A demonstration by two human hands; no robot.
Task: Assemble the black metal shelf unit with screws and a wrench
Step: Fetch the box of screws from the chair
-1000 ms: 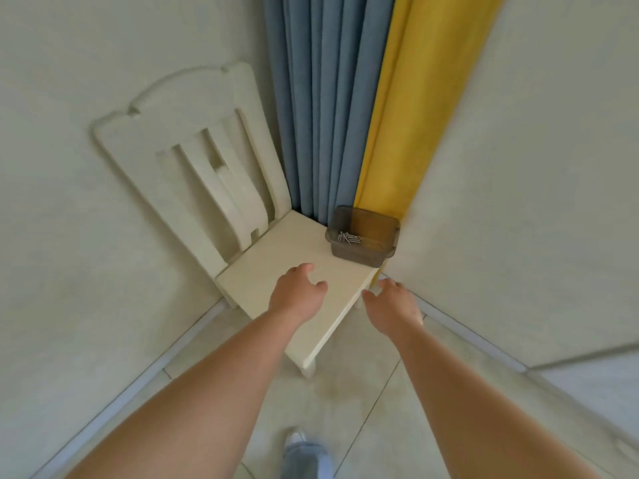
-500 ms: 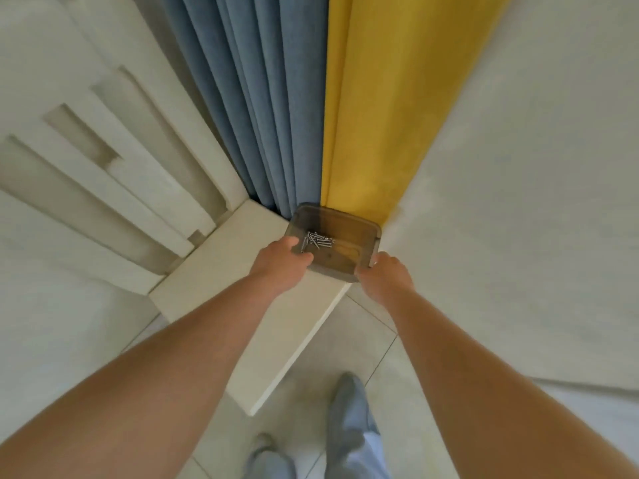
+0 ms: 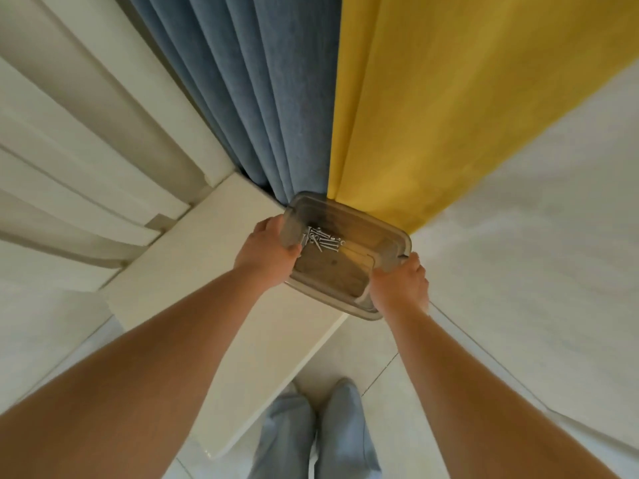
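A smoky translucent plastic box (image 3: 349,219) sits at the far right corner of a cream chair seat (image 3: 211,271). Several silver screws (image 3: 321,238) lie in a heap inside it, toward its left end. My left hand (image 3: 268,250) grips the box's left rim, thumb over the edge. My right hand (image 3: 401,283) grips the right near corner of the rim. The black shelf parts and the wrench are out of sight.
The chair's slatted back (image 3: 86,160) rises at the left. Blue curtain (image 3: 262,98) and yellow curtain (image 3: 432,105) hang right behind the box. Pale walls close in on both sides. My two grey-socked feet (image 3: 314,433) stand on the tiled floor below.
My head has moved closer and both hands went from reaching beside the box to gripping its two ends.
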